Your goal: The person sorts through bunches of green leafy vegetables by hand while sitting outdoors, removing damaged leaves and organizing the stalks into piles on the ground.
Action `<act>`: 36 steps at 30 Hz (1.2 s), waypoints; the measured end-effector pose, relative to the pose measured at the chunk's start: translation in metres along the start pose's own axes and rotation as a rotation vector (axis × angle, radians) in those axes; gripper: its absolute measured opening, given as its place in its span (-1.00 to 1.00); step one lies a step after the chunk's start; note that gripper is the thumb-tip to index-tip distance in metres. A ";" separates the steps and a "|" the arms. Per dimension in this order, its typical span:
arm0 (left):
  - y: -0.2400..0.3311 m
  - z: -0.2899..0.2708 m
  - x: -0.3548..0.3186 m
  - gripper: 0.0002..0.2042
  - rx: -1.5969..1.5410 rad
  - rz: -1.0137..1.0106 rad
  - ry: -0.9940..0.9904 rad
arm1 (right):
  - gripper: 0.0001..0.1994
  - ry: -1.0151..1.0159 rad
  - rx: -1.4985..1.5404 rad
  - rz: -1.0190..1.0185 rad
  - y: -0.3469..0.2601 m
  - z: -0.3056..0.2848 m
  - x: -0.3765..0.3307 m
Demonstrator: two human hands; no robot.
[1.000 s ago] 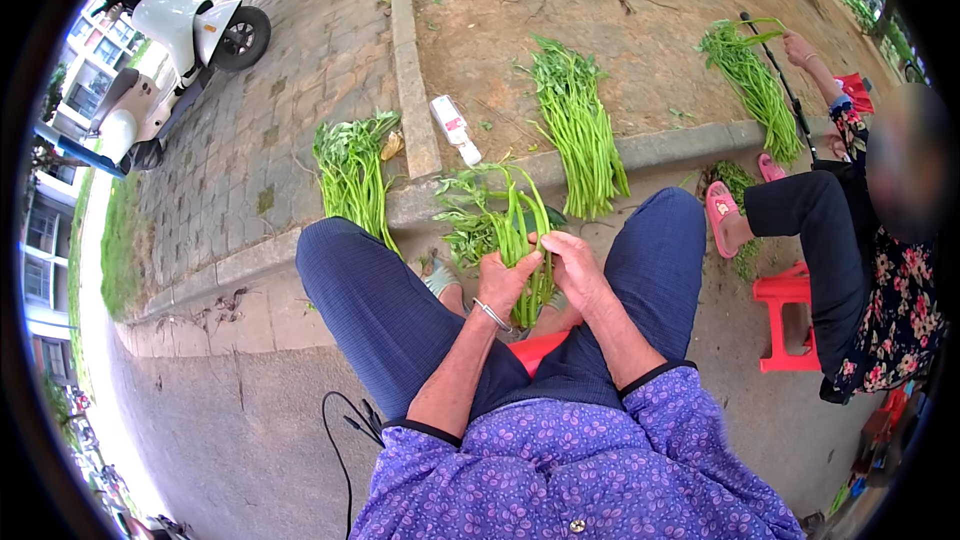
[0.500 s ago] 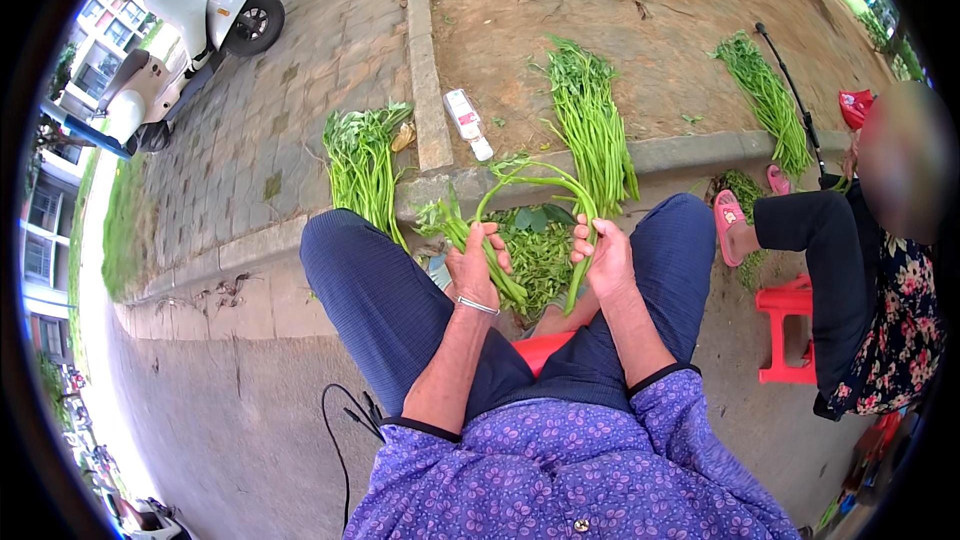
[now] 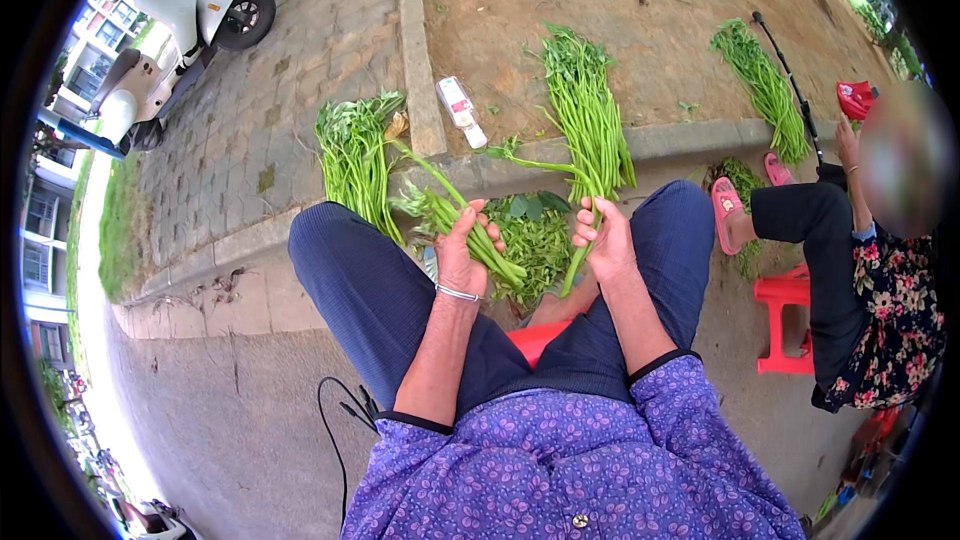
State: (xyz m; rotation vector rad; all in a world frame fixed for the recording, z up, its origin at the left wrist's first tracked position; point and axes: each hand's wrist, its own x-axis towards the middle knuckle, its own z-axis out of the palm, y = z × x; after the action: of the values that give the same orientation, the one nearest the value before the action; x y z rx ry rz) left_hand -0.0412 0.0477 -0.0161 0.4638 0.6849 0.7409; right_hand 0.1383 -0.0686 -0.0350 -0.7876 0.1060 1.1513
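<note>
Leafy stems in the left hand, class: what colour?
The leafy stems are green, best in head view.

Now parted from one arch into a left stem [image 3: 430, 172] and a right stem [image 3: 550, 167], either side of the leaf pile [image 3: 535, 248].

Grey brick paving [image 3: 225, 150] spread across the upper left, divided from bare brown earth [image 3: 660, 50] by a narrow pale concrete strip [image 3: 415, 50]. A low grey concrete kerb [image 3: 700, 136] edged smooth grey-brown pavement [image 3: 230, 420]. Beyond green grass [image 3: 118, 235], pale multi-storey buildings [image 3: 58, 176] with dark windows [image 3: 38, 260] stood in bright daylight.
</note>
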 end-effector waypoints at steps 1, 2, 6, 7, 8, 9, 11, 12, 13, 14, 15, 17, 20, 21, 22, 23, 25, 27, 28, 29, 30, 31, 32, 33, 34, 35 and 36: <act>-0.002 0.001 0.000 -0.74 -0.003 -0.034 -0.020 | -0.82 -0.039 0.013 0.018 0.001 0.000 0.000; -0.003 0.002 -0.001 -0.74 0.012 -0.046 -0.030 | -0.82 -0.046 -0.008 0.029 0.003 0.000 -0.001; -0.010 0.004 -0.002 -0.74 0.124 -0.049 -0.052 | -0.84 -0.087 -0.114 0.051 0.005 0.009 -0.007; -0.013 0.005 -0.003 -0.74 0.181 -0.038 -0.059 | -0.84 -0.099 -0.146 0.053 0.007 0.011 -0.009; -0.017 0.006 -0.004 -0.74 0.238 -0.027 -0.065 | -0.85 -0.110 -0.177 0.054 0.008 0.014 -0.011; -0.019 0.009 -0.006 -0.75 0.274 -0.014 -0.069 | -0.85 -0.083 -0.201 0.078 0.008 0.018 -0.013; -0.023 0.013 -0.009 -0.76 0.368 -0.032 -0.084 | -0.84 -0.110 -0.219 0.093 0.009 0.021 -0.016; -0.025 0.014 -0.010 -0.77 0.415 -0.040 -0.088 | -0.84 -0.125 -0.229 0.104 0.010 0.022 -0.017; -0.027 0.014 -0.010 -0.78 0.424 -0.043 -0.103 | -0.82 -0.113 -0.238 0.103 0.012 0.024 -0.018; -0.029 0.013 -0.011 -0.79 0.443 -0.042 -0.121 | -0.82 -0.106 -0.271 0.094 0.012 0.027 -0.019; -0.031 0.014 -0.011 -0.79 0.463 -0.043 -0.139 | -0.82 -0.097 -0.302 0.085 0.012 0.029 -0.020; -0.036 0.017 -0.012 -0.84 0.516 -0.055 -0.139 | -0.82 -0.077 -0.357 0.067 0.014 0.030 -0.020; -0.048 0.011 -0.008 -0.88 0.617 0.005 -0.156 | -0.82 -0.056 -0.418 0.050 0.016 0.033 -0.020; -0.048 0.015 -0.009 -0.88 0.623 0.016 -0.124 | -0.82 -0.051 -0.426 0.049 0.016 0.032 -0.020; -0.049 0.015 -0.009 -0.88 0.671 0.032 -0.133 | -0.82 -0.046 -0.434 0.049 0.016 0.032 -0.020; -0.050 0.014 -0.009 -0.87 0.720 0.049 -0.140 | -0.82 -0.042 -0.441 0.045 0.016 0.032 -0.020; -0.050 0.016 -0.010 -0.86 0.786 0.060 -0.154 | -0.83 -0.031 -0.453 0.033 0.015 0.032 -0.021; -0.047 0.019 -0.013 -0.85 0.835 0.076 -0.181 | -0.83 -0.038 -0.510 0.026 0.017 0.029 -0.019; -0.045 0.021 -0.014 -0.85 0.860 0.083 -0.196 | -0.83 -0.041 -0.539 0.021 0.017 0.027 -0.018; -0.046 0.021 -0.014 -0.85 0.868 0.077 -0.204 | -0.84 -0.032 -0.544 0.031 0.016 0.026 -0.018; -0.046 0.020 -0.014 -0.85 0.878 0.072 -0.208 | -0.85 -0.026 -0.548 0.044 0.016 0.026 -0.017; -0.046 0.019 -0.014 -0.85 0.888 0.066 -0.212 | -0.86 -0.019 -0.553 0.057 0.016 0.026 -0.017; -0.046 0.017 -0.013 -0.85 0.900 0.058 -0.230 | -0.86 -0.025 -0.551 0.053 0.016 0.026 -0.017; -0.046 0.015 -0.012 -0.85 0.911 0.048 -0.250 | -0.87 -0.029 -0.550 0.049 0.016 0.026 -0.018; -0.045 0.014 -0.011 -0.86 0.922 0.038 -0.270 | -0.87 -0.033 -0.548 0.045 0.015 0.026 -0.018; -0.045 0.013 -0.011 -0.86 0.912 0.023 -0.292 | -0.87 -0.043 -0.552 0.045 0.015 0.026 -0.018; -0.041 0.017 -0.014 -0.86 0.899 0.004 -0.316 | -0.87 -0.047 -0.556 0.045 0.014 0.024 -0.018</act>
State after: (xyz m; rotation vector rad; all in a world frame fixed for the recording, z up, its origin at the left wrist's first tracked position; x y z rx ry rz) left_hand -0.0180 0.0076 -0.0235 1.3709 0.6912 0.3113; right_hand 0.1114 -0.0654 -0.0157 -1.2498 -0.2483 1.2575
